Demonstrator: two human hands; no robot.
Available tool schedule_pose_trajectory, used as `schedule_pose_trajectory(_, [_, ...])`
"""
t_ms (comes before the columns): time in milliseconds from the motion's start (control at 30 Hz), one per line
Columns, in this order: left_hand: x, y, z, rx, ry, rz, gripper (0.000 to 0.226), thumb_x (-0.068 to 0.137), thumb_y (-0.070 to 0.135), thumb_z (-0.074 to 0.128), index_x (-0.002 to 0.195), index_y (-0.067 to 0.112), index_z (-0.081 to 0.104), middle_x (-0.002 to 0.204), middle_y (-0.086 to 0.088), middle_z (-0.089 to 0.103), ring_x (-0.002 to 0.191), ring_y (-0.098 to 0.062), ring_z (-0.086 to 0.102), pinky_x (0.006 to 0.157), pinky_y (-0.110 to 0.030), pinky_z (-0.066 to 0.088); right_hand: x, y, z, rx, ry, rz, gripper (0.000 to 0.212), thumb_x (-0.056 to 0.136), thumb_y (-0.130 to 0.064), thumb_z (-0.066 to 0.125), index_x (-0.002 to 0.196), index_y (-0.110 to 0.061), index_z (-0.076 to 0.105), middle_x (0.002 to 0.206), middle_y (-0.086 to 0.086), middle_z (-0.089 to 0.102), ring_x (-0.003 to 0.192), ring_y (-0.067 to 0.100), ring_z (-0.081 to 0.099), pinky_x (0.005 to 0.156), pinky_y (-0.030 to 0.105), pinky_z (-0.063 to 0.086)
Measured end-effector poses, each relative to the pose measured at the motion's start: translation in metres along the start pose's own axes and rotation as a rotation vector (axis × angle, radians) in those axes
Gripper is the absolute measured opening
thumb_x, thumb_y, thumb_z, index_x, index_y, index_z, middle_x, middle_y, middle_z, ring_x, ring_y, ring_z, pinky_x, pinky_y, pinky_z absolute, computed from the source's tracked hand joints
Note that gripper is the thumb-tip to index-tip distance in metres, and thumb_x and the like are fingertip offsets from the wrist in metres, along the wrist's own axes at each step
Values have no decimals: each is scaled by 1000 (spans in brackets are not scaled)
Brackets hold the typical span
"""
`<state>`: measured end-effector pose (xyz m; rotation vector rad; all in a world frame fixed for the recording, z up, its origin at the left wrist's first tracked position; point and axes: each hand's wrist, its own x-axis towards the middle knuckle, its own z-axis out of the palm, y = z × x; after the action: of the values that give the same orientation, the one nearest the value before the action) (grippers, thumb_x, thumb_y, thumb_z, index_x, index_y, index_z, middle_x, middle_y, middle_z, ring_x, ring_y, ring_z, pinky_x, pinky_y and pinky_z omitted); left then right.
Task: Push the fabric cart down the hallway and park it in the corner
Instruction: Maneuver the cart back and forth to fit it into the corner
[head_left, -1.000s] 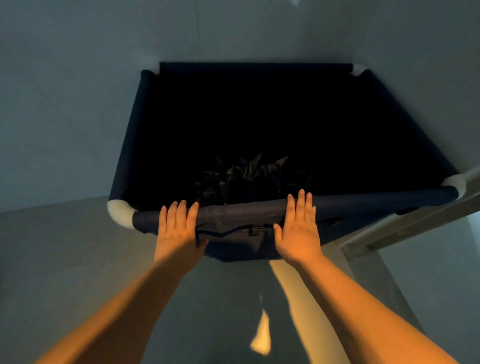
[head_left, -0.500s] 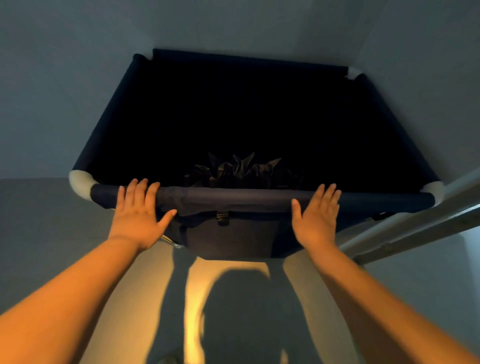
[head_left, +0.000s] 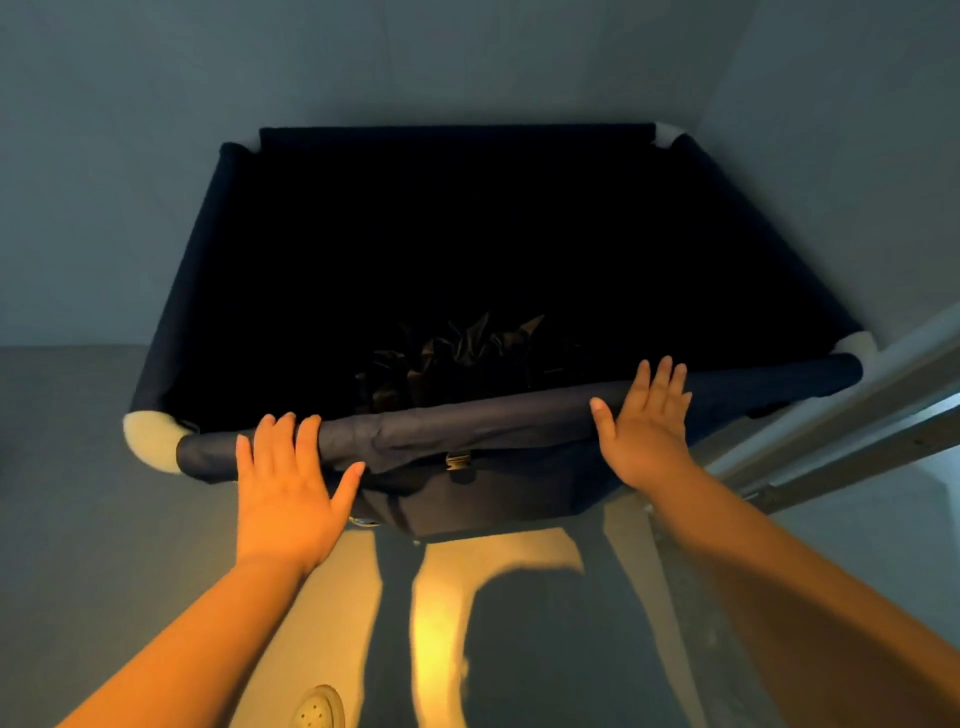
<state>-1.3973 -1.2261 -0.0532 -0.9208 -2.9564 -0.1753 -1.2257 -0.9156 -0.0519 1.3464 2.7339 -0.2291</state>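
Flat-palmed grip: both hands (head_left: 641, 431) on fabric cart (head_left: 467, 431) rail.

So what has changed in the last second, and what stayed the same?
The left hand and right hand slid apart along the near rail of the fabric cart. The floor's warm light patch widened. Both palms stay flat and open, without any grip; the cart remains by the walls.

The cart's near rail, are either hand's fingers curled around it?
No, the left hand and right hand press flat, open palms against the near rail.
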Motion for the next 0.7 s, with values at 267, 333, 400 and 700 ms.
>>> schedule_pose_trajectory(267, [-57,51,11,-45,-19,-134,76,90,58,8,130,-1,35,135,-32,40,132,-47,25,106,-64,16,-3,49,-2,-54,-6,-85,83,85,-61,6,144,-6,-14,154,20,-17,141,33,-22,115,47,-9])
schedule_pose_trajectory(333, [-62,60,14,-78,-32,-178,79,90,59,5,129,-2,36,136,-34,38,133,-49,23,106,-67,15,-3,54,-4,-68,-14,-98,83,85,-61,6,144,-7,-14,155,19,-17,141,32,-22,115,46,-9])
schedule_pose_trajectory(400, [-59,62,15,-100,-24,-193,82,89,60,3,129,-4,36,137,-35,36,133,-50,22,106,-68,13,-1,54,-5,-76,-22,-101,82,86,-61,6,144,-7,-15,155,18,-18,141,32,-22,115,45,-9])
schedule_pose_trajectory(700, [16,32,13,-28,53,-96,61,87,32,59,131,-5,39,138,-35,37,134,-49,21,108,-65,12,18,18,-6,-37,-31,-1,81,88,-62,8,144,-9,-18,154,17,-22,140,31,-25,115,45,-10])
